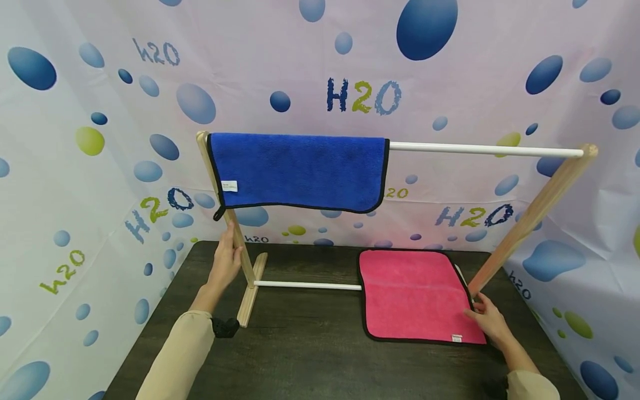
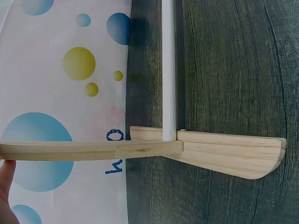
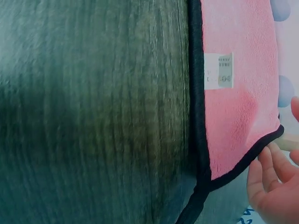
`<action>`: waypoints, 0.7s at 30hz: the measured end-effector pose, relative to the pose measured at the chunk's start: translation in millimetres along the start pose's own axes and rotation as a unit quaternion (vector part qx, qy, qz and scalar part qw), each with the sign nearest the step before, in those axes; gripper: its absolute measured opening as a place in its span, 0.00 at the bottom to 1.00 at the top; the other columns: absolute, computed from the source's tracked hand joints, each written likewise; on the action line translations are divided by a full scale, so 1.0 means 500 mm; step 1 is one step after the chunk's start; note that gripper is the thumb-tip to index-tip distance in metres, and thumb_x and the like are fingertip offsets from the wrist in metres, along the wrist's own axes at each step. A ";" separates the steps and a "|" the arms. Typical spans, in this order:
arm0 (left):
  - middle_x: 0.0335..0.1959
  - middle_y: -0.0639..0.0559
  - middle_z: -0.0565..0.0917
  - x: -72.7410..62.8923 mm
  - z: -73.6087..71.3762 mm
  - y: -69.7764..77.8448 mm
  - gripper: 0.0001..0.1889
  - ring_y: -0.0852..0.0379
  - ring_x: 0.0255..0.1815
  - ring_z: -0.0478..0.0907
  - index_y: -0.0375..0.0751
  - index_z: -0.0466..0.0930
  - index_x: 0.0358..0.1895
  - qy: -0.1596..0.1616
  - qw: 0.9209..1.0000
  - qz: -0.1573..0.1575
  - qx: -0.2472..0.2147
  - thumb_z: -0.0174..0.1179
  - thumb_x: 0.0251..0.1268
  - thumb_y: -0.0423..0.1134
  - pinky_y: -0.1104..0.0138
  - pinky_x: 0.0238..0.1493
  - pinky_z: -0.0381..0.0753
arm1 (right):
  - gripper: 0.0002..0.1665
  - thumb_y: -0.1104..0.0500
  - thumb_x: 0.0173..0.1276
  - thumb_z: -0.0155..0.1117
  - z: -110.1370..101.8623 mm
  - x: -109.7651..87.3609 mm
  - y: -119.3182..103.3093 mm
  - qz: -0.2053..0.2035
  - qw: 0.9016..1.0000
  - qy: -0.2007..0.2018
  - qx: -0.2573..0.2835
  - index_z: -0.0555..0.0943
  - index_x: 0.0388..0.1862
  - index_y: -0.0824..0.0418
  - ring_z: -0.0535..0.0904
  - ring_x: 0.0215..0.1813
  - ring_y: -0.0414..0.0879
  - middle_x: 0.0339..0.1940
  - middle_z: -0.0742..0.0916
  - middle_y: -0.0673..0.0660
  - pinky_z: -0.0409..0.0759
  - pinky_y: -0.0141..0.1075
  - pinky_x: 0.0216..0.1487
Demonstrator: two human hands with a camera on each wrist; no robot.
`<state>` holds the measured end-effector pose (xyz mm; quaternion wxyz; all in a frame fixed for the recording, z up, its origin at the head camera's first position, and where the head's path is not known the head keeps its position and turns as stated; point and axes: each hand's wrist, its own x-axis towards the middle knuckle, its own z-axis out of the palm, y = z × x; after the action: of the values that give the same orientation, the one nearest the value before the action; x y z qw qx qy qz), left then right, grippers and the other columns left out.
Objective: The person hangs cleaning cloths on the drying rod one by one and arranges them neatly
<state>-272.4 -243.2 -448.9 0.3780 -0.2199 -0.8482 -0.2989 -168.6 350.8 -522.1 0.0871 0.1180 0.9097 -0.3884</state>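
My left hand [image 1: 226,261] touches the outer side of the rack's left wooden post [image 1: 241,253]; its fingers look extended, and one digit meets the post's edge in the left wrist view. My right hand [image 1: 490,318] is at the right edge of a pink towel [image 1: 417,297] with black trim, near the foot of the right post [image 1: 532,222]. In the right wrist view the right fingertips [image 3: 267,156] touch the towel's black edge, the thumb held apart. A blue towel [image 1: 300,169] with black trim hangs over the left part of the upper bar.
The white upper bar [image 1: 485,149] runs to the right post. The lower bar [image 1: 307,285] passes out of sight at the pink towel. A wooden foot [image 2: 233,151] supports the left post on the dark table [image 1: 320,361]. A patterned backdrop [image 1: 260,50] surrounds the table.
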 end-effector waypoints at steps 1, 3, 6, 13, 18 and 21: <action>0.49 0.23 0.67 0.001 0.000 0.000 0.46 0.31 0.45 0.69 0.42 0.45 0.72 0.000 1.000 0.000 0.000 0.53 0.48 0.12 0.46 0.36 0.74 | 0.45 0.55 0.66 0.53 0.001 0.001 -0.002 0.003 1.000 0.001 0.002 0.43 0.65 0.82 0.60 0.60 0.73 0.59 0.62 0.83 0.65 0.59 0.57; 0.50 0.23 0.67 0.003 -0.002 0.001 0.46 0.31 0.46 0.69 0.41 0.45 0.71 0.000 1.000 0.001 -0.002 0.53 0.49 0.12 0.46 0.36 0.75 | 0.44 0.54 0.65 0.53 0.002 0.003 -0.006 0.007 1.000 0.002 0.002 0.46 0.64 0.83 0.61 0.59 0.73 0.58 0.64 0.83 0.65 0.58 0.56; 0.52 0.23 0.66 0.005 -0.003 0.003 0.44 0.30 0.48 0.68 0.39 0.46 0.71 -0.003 1.000 -0.001 -0.005 0.53 0.49 0.12 0.46 0.38 0.74 | 0.42 0.53 0.64 0.54 0.002 0.004 -0.007 0.013 1.000 0.001 -0.001 0.51 0.61 0.84 0.64 0.56 0.72 0.55 0.66 0.83 0.66 0.58 0.55; 0.54 0.22 0.65 0.003 -0.003 0.003 0.40 0.29 0.51 0.67 0.32 0.49 0.69 -0.011 1.000 -0.014 -0.007 0.52 0.50 0.13 0.44 0.41 0.73 | 0.43 0.54 0.63 0.56 -0.001 0.011 -0.001 0.021 0.999 -0.025 0.009 0.52 0.60 0.85 0.73 0.46 0.66 0.50 0.70 0.82 0.73 0.53 0.48; 0.53 0.22 0.65 0.002 -0.004 0.003 0.40 0.29 0.50 0.67 0.32 0.49 0.69 -0.014 1.000 -0.019 -0.003 0.52 0.50 0.13 0.43 0.43 0.71 | 0.42 0.54 0.63 0.57 -0.002 0.013 0.003 0.020 0.999 -0.042 0.008 0.53 0.59 0.87 0.76 0.42 0.60 0.48 0.72 0.82 0.75 0.51 0.46; 0.53 0.22 0.66 0.001 -0.005 0.003 0.41 0.29 0.50 0.67 0.34 0.48 0.70 -0.015 1.000 -0.021 -0.001 0.52 0.50 0.13 0.43 0.43 0.72 | 0.42 0.55 0.65 0.55 -0.003 0.012 0.000 0.022 0.998 -0.059 0.018 0.51 0.60 0.88 0.73 0.48 0.66 0.52 0.70 0.83 0.72 0.54 0.50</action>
<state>-270.6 -243.5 -446.7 0.3586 -0.2072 -0.8578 -0.3044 -174.3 352.7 -522.3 0.1468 0.1169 0.8932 -0.4086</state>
